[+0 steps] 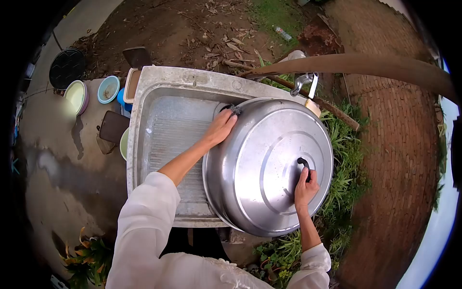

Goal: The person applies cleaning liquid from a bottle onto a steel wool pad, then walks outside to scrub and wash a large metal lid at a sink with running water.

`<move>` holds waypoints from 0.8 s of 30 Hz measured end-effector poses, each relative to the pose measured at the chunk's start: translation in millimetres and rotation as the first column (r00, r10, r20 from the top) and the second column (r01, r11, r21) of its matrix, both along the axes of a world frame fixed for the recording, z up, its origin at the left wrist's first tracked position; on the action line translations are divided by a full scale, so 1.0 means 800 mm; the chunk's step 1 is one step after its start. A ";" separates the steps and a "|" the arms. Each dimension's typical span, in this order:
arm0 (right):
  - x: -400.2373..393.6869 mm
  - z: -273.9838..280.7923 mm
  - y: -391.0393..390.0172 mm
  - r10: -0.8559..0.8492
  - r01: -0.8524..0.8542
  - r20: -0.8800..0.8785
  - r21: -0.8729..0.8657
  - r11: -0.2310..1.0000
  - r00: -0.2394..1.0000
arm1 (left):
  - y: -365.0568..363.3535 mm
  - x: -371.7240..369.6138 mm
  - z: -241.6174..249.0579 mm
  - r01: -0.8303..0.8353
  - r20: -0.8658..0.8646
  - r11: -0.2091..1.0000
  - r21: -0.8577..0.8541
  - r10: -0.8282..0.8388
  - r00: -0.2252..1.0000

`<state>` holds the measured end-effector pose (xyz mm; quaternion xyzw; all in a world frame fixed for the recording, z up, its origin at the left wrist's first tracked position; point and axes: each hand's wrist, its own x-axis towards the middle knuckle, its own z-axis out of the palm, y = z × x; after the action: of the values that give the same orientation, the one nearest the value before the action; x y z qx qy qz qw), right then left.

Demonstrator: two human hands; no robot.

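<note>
A large domed metal pot lid [260,159] rests tilted over the right part of the stone wash sink [185,77]. My right hand [306,189] is closed around the lid's black handle [303,163]. At the lid's upper left edge, my left hand [222,127] grips a grey steel wool scrubber [235,109] and presses it against the metal side. The ribbed washboard slope [180,139] of the sink shows to the left of the lid.
Behind the sink stand a metal tap [302,83] and a curved wooden pole [365,65]. Basins, among them a light blue one [109,89] and a pale green one [75,96], sit on the ground at left. Green plants [339,144] border the brick path [394,159].
</note>
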<state>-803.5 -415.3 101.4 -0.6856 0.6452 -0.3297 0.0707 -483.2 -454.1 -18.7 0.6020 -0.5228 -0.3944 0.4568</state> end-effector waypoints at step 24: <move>-0.042 -0.005 -0.033 0.348 -0.368 -0.186 -0.086 0.926 0.919 | -0.024 -0.123 0.132 0.331 0.718 0.924 -0.192 -0.097 0.689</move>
<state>-837.0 -441.4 97.5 -0.8203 0.4914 -0.2906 0.0345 -581.5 -473.4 87.3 0.5609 -0.7778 -0.1037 0.2641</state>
